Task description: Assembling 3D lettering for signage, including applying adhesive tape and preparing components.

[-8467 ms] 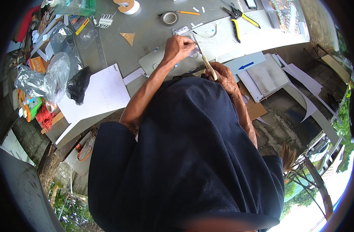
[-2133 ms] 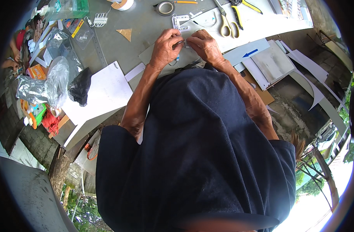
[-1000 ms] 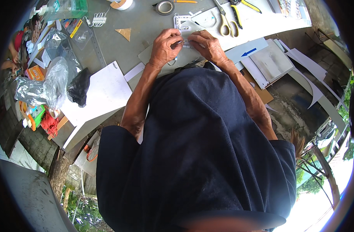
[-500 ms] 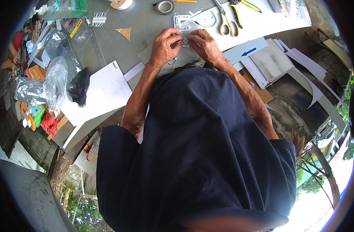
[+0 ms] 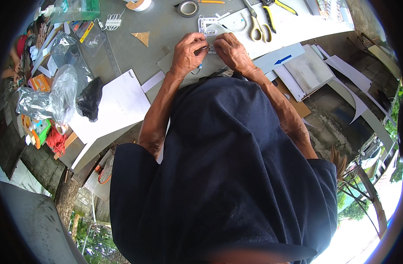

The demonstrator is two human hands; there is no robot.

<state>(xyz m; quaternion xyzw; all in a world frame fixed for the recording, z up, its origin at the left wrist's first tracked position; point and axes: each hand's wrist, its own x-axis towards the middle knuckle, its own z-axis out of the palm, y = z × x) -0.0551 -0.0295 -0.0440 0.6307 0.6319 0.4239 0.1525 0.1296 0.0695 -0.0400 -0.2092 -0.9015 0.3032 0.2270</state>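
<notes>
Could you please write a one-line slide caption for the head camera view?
Left hand and right hand pinch a small white part over a cluttered grey table, scissors nearby.

Outdoor craft workbench (image 5: 135, 53): scissors (image 5: 253, 20), tape roll (image 5: 188, 8), card offcuts (image 5: 142, 37).

Table (image 5: 166, 31): matt grey surface, smooth.
Scissors (image 5: 253, 20): bright metal blades, glossy yellow plastic handles.
Tape roll (image 5: 188, 8): glossy.
Bags (image 5: 62, 90), left of frame: clear crinkled plastic, shiny.
Sheet (image 5: 118, 103): matt white paper.
Shirt (image 5: 236, 167): dark matt cloth.
Triangle piece (image 5: 142, 38): brown card, matt.
</notes>
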